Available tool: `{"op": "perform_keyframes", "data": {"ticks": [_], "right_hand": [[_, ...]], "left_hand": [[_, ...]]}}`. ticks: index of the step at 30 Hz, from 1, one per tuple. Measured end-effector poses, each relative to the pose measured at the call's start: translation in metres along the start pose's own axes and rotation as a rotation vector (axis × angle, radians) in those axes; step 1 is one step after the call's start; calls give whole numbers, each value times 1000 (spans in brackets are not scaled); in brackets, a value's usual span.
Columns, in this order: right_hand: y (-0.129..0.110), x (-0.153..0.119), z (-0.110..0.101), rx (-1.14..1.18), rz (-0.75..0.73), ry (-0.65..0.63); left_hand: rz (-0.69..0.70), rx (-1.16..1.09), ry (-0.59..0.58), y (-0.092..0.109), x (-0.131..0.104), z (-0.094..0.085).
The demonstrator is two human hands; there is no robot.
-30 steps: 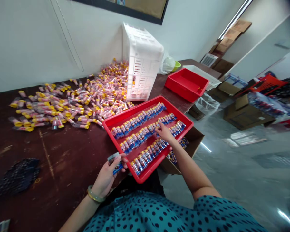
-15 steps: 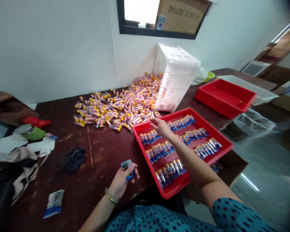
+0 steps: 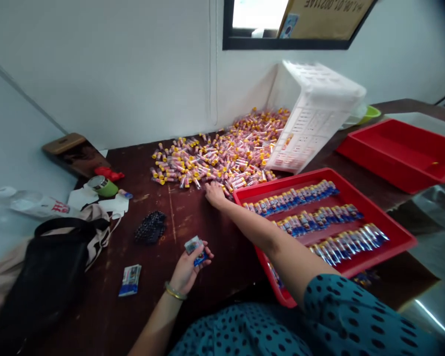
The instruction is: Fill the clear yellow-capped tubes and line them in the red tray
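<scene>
My left hand (image 3: 188,267), with a bangle at the wrist, grips a small blue and white packet (image 3: 198,250) above the dark red table. At the near edge of a heap of pink tubes with yellow caps (image 3: 222,158) is my right hand (image 3: 215,195), its fingers bent down; whether they hold a tube is too small to tell. My right forearm crosses a red tray (image 3: 404,242), which holds rows of blue-ended wrapped tubes (image 3: 333,217). A stack of flat packets (image 3: 130,280) lies on the table left of my left hand.
A white basket (image 3: 304,123) leans tipped behind the heap. Another red tray (image 3: 378,158) sits at the right. Leftward are a dark patterned cloth (image 3: 150,227), a green cup (image 3: 106,187), a bottle (image 3: 37,203) and a black bag (image 3: 55,267).
My right hand has moved from above the tray's corner leftward to the heap's near edge. My left hand still holds the packet. The view has turned left.
</scene>
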State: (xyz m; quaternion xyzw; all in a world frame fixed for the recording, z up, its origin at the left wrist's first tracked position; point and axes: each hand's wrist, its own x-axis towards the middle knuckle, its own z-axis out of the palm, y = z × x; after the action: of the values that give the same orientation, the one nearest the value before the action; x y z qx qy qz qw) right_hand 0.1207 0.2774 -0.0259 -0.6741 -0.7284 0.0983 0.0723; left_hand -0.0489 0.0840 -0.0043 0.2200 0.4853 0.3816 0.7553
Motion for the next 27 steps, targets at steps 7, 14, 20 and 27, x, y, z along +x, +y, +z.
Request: {"op": "perform_keyframes", "data": {"ticks": [7, 14, 20, 27], "right_hand": [[19, -45, -18, -12, -65, -118], [34, -131, -46, 454, -332, 46], [19, -188, -55, 763, -453, -34], [30, -200, -64, 843, -386, -10]], "left_hand": [[81, 26, 49, 1, 17, -7], [210, 130, 51, -11, 13, 7], [191, 183, -39, -11, -2, 31], [76, 174, -136, -7, -7, 33]]}}
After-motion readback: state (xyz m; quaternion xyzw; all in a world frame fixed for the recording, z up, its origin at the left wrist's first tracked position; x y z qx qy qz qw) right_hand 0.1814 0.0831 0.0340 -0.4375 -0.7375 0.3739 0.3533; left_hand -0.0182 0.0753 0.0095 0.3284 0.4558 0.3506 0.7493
